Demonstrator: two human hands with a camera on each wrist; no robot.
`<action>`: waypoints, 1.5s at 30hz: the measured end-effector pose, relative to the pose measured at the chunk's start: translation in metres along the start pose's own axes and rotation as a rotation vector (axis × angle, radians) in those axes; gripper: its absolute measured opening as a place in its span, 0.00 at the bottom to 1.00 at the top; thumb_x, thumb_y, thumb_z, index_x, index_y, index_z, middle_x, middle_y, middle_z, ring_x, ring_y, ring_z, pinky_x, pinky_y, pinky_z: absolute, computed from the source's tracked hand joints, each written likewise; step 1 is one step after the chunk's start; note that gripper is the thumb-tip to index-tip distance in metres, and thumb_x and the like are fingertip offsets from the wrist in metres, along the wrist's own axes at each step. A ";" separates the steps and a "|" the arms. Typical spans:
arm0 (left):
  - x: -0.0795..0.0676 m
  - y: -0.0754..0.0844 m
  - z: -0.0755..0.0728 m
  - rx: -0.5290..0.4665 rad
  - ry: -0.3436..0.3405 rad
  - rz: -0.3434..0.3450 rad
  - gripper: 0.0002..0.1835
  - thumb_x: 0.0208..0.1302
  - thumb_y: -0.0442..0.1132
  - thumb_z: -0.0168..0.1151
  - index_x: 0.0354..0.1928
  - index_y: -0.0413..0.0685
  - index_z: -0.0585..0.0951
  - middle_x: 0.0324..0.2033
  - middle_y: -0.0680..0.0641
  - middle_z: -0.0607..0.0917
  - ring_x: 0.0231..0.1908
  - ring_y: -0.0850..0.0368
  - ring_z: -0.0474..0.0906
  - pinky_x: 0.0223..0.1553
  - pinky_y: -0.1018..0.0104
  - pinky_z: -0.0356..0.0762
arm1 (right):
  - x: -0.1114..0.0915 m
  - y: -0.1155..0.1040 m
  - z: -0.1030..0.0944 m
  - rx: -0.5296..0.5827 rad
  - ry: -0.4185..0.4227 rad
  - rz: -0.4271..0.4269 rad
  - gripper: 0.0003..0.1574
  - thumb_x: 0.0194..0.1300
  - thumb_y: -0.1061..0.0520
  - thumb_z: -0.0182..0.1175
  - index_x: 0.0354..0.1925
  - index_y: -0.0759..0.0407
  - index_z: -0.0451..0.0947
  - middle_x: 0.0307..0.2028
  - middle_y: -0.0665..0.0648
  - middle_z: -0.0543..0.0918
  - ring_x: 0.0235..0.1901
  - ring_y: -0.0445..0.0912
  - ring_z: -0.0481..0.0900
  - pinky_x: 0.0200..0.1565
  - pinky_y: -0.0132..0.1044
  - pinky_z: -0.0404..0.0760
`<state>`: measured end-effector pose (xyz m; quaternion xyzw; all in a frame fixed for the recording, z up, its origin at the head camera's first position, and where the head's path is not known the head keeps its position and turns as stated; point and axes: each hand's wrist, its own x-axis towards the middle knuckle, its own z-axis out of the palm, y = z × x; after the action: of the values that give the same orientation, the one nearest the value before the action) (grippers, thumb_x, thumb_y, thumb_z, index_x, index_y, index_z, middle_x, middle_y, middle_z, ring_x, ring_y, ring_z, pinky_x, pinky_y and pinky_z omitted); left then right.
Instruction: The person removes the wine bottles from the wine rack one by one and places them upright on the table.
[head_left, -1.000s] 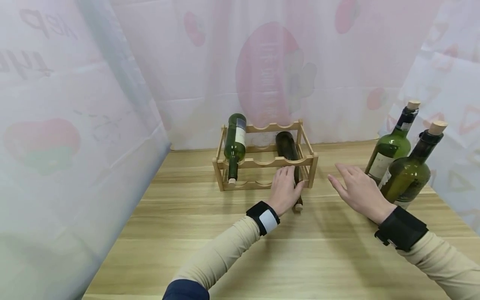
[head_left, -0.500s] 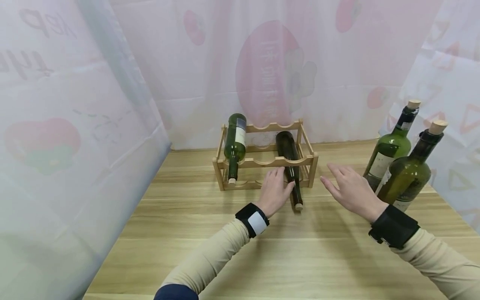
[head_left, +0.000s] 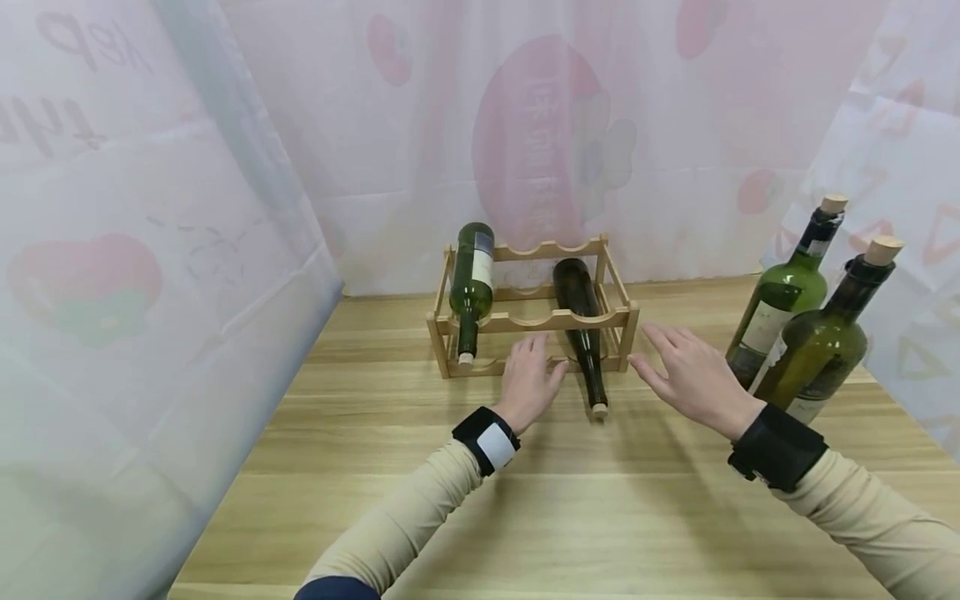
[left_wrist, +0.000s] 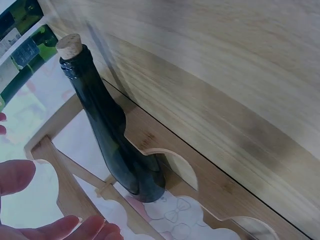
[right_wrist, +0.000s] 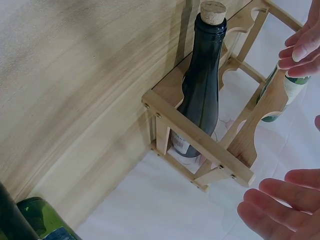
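Observation:
A wooden wine rack (head_left: 529, 321) stands at the back of the table. On its lower tier, at the right, lies a dark wine bottle (head_left: 588, 358), its corked neck pointing toward me. A green wine bottle (head_left: 472, 283) with a white label lies on the upper tier at the left, cork forward. My left hand (head_left: 527, 383) is in front of the rack, between the two necks, fingers extended and holding nothing. To the right of the rack my right hand (head_left: 697, 375) hovers with fingers spread, also holding nothing. The right wrist view shows the dark bottle (right_wrist: 202, 75) settled in the lower cutout.
Two upright corked wine bottles, a green one (head_left: 780, 300) and an olive one (head_left: 817, 350), stand on the right, just beyond my right hand. Printed curtains (head_left: 420, 150) hang behind and on both sides of the wooden table (head_left: 600, 517).
My left hand has moved leftward off the dark bottle's neck and sits apart from it. My right hand has shifted slightly left, toward the rack. The bottles have stayed in place.

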<state>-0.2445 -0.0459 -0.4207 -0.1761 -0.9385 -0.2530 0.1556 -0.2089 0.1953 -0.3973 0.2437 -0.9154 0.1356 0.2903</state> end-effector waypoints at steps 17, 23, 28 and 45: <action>-0.005 -0.027 -0.003 -0.060 -0.015 -0.102 0.31 0.67 0.46 0.60 0.65 0.34 0.67 0.59 0.35 0.75 0.62 0.40 0.70 0.64 0.50 0.68 | 0.002 -0.004 0.006 -0.008 0.016 -0.037 0.33 0.59 0.53 0.66 0.57 0.73 0.72 0.48 0.72 0.82 0.46 0.63 0.80 0.42 0.56 0.81; -0.007 -0.037 -0.003 -0.120 -0.016 -0.158 0.32 0.66 0.46 0.61 0.65 0.34 0.67 0.61 0.34 0.73 0.64 0.39 0.68 0.66 0.49 0.67 | 0.001 -0.005 0.007 -0.016 0.005 -0.027 0.32 0.61 0.52 0.65 0.56 0.73 0.73 0.49 0.72 0.81 0.47 0.64 0.80 0.42 0.57 0.81; -0.010 -0.044 -0.004 -0.150 -0.020 -0.198 0.32 0.67 0.46 0.61 0.65 0.34 0.66 0.61 0.33 0.73 0.62 0.40 0.70 0.64 0.50 0.69 | 0.001 -0.005 0.008 -0.017 0.002 -0.024 0.31 0.61 0.52 0.64 0.55 0.72 0.74 0.49 0.72 0.82 0.48 0.64 0.80 0.42 0.58 0.82; -0.018 -0.072 -0.010 -0.349 -0.073 -0.409 0.31 0.70 0.47 0.55 0.65 0.29 0.65 0.63 0.28 0.71 0.64 0.34 0.67 0.63 0.44 0.69 | 0.001 -0.006 0.008 -0.028 0.021 -0.058 0.30 0.59 0.54 0.65 0.54 0.73 0.75 0.48 0.71 0.82 0.46 0.63 0.80 0.39 0.56 0.82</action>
<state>-0.2560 -0.1144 -0.4495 -0.0161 -0.9017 -0.4306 0.0344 -0.2099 0.1872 -0.4022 0.2644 -0.9067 0.1170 0.3071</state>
